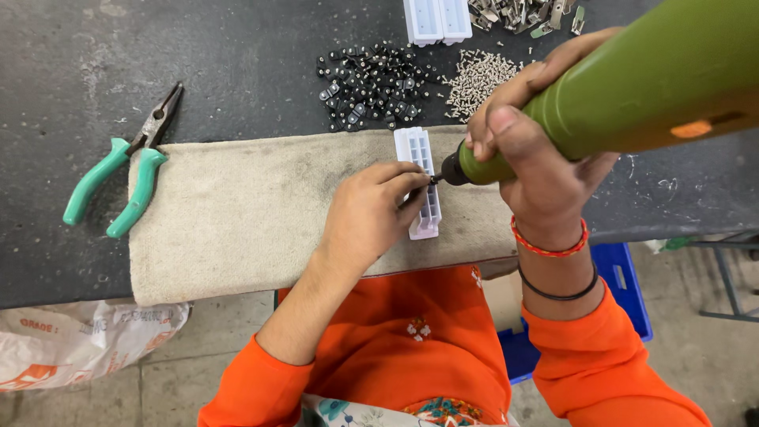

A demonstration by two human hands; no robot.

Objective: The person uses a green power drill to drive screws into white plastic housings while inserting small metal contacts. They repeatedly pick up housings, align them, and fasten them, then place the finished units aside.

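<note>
Fingers steady white plastic housing; right hand grips green screwdriver.

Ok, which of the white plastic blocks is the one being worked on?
The white block lying on the beige cloth, pinned by the left hand under the green driver tip. The other white block sits untouched at the table's far edge.

White ribbed plastic block flat on cloth; green electric screwdriver tilted
</note>
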